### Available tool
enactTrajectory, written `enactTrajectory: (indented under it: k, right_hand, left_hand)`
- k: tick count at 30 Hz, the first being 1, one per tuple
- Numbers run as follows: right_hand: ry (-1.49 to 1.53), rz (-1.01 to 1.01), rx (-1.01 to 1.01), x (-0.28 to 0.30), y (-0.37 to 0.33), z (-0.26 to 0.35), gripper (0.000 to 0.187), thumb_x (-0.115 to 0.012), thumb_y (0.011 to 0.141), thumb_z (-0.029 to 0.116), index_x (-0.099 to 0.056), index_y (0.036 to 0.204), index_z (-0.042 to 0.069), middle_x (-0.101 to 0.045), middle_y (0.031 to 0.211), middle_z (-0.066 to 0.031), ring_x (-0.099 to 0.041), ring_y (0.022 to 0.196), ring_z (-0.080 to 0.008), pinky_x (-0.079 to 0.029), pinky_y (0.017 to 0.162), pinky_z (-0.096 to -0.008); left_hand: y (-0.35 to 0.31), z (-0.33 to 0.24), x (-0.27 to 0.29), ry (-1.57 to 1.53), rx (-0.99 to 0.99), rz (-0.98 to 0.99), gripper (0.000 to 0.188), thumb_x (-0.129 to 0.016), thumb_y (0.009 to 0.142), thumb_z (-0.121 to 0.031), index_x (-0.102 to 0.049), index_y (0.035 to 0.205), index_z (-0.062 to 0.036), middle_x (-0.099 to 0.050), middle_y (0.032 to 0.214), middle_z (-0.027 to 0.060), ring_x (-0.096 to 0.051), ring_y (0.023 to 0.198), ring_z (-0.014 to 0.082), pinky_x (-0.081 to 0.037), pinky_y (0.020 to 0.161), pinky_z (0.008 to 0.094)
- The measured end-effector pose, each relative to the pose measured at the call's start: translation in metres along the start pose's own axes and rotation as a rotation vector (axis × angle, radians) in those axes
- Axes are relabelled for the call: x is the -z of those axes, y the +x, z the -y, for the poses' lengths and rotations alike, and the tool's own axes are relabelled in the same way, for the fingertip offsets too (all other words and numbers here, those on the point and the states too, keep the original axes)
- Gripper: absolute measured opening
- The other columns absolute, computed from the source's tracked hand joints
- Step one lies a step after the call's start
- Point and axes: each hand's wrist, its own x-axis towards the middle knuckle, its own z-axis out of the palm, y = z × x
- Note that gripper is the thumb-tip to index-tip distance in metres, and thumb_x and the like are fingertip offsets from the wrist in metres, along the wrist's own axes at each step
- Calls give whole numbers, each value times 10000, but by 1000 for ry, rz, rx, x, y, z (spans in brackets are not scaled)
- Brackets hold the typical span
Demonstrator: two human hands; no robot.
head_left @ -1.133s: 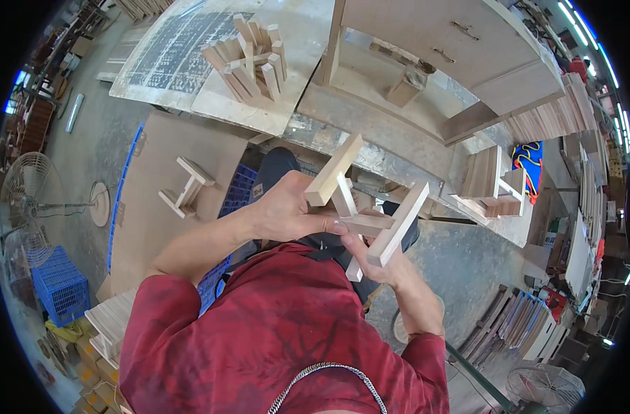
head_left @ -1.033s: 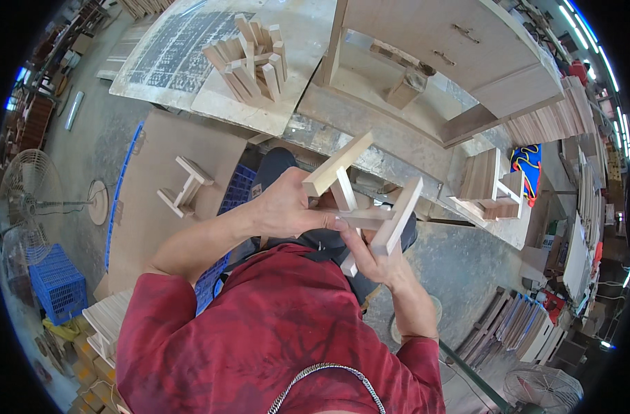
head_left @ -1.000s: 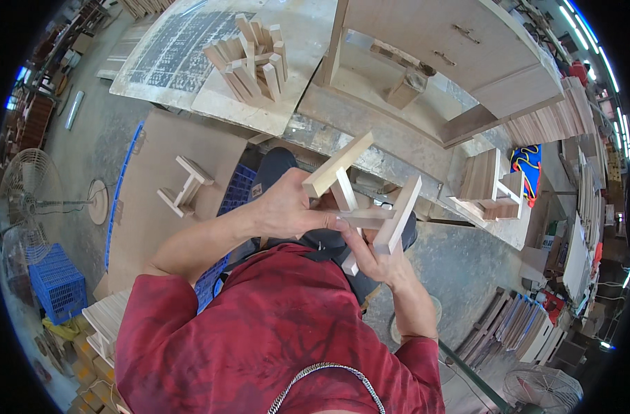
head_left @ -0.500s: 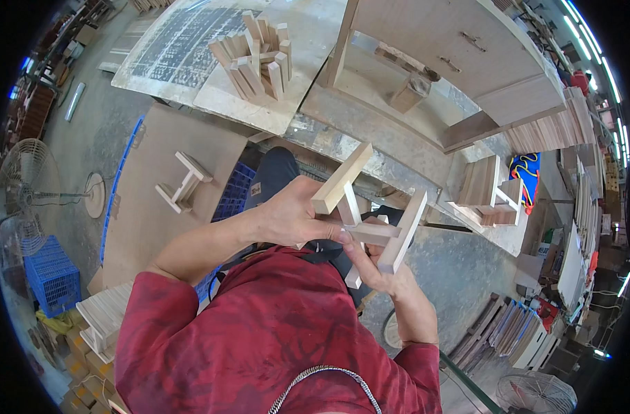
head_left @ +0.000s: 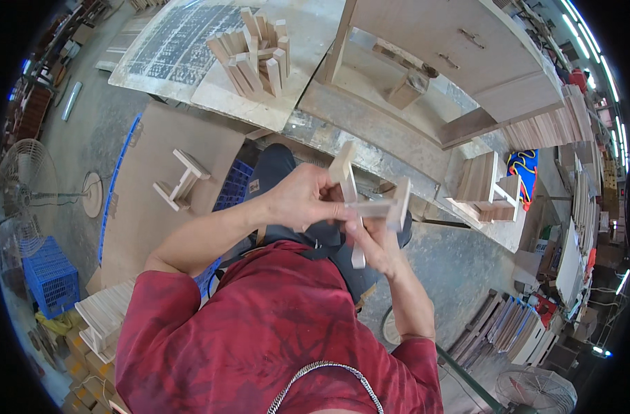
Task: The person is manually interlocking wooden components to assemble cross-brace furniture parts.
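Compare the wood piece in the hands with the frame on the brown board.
Support: the held piece is gripped by the left hand and right hand; the frame lies on the brown board.
Visibility: the held piece is partly covered by the hands; the frame is uncovered.
Sharpness: the held piece is partly blurred; the frame is clearer.
Shared: both are pale wood bars with crosspieces.

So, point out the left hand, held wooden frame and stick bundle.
Left hand (head_left: 297,200): head view, back of hand.
Wooden frame (head_left: 373,209): head view, blurred crossbar.
Stick bundle (head_left: 248,72): head view, a front stick.
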Motion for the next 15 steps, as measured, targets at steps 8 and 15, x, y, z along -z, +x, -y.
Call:
enactTrajectory:
  k: [8,15]
  right_hand:
    - [308,-453,119,8,20,-18,316,-703,967,201,-688,1151,-56,-726,978,-74,-667,868,-133,-540,760,-278]
    - [431,-525,160,5,19,-7,285,-725,944,147,-681,1152,-43,-719,952,-63,-651,831,-105,-521,742,-253]
  left_hand:
    - [33,17,11,98,117,9,253,-762,917,-155,-695,1086,20,-724,860,63,-665,747,109,-546,663,275]
    - [40,5,14,229,17,38,296,-789,882,-115,-681,1119,24,-715,953,92,-669,851,136,-557,764,300]
